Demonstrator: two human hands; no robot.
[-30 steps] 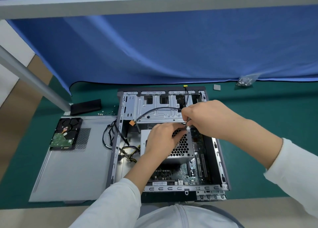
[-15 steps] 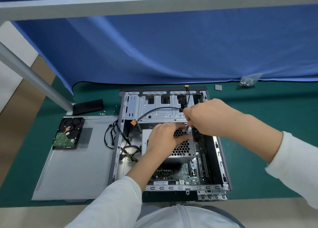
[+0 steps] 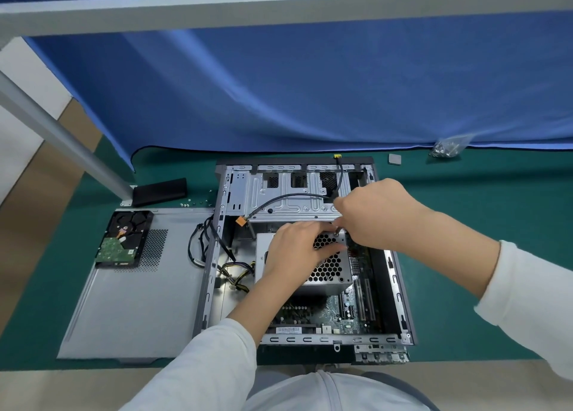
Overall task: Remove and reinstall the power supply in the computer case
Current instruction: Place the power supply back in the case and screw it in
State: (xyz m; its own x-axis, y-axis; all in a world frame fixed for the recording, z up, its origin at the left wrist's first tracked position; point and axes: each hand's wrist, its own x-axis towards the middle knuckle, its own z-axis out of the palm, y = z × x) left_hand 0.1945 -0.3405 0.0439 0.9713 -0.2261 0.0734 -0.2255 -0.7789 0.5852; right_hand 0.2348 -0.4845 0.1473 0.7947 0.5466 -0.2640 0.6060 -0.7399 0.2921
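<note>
resting flat in computer case (image 3: 400, 286), power supply (image 3: 328, 271) (grille up), hands (image 3: 297, 249) atop

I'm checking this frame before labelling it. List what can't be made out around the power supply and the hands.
- Head view: what the right hand pinches at the power supply corner; its fingers cover it.
- Head view: the supply's left top face, under the left hand.
- Head view: contents of the clear bag, too small.
- Head view: loose screws near the case, too small to count.
</note>
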